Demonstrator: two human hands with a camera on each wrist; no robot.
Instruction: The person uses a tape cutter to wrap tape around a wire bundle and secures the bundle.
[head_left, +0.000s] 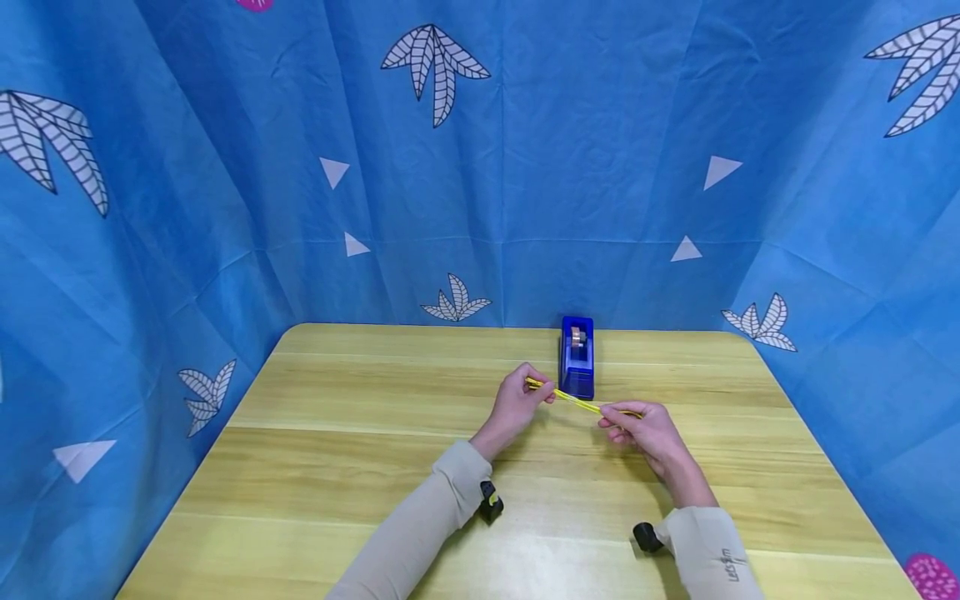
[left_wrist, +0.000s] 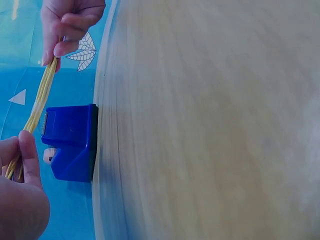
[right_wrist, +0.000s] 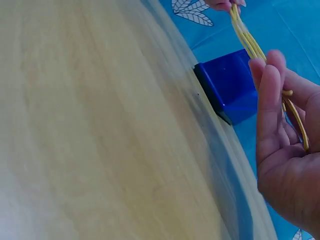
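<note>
A folded bundle of thin yellow cable (head_left: 577, 402) is stretched between both hands over the table. My left hand (head_left: 517, 404) pinches one end between thumb and fingers. The other end is gripped by my right hand (head_left: 648, 429), and a loop of cable (right_wrist: 300, 122) trails along its palm in the right wrist view. Between the hands, the left wrist view shows a pale, shiny patch on the strands (left_wrist: 37, 106). Just beyond the bundle stands a blue tape dispenser (head_left: 577, 379) with a small roll of tape (head_left: 577, 337) in it; neither hand touches it.
The wood-grain table (head_left: 360, 400) has rounded far corners. A blue curtain (head_left: 600, 167) with leaf prints hangs right behind its far edge and along both sides. Black wrist cameras (head_left: 490, 502) sit at the cuffs of the light sleeves (head_left: 420, 533).
</note>
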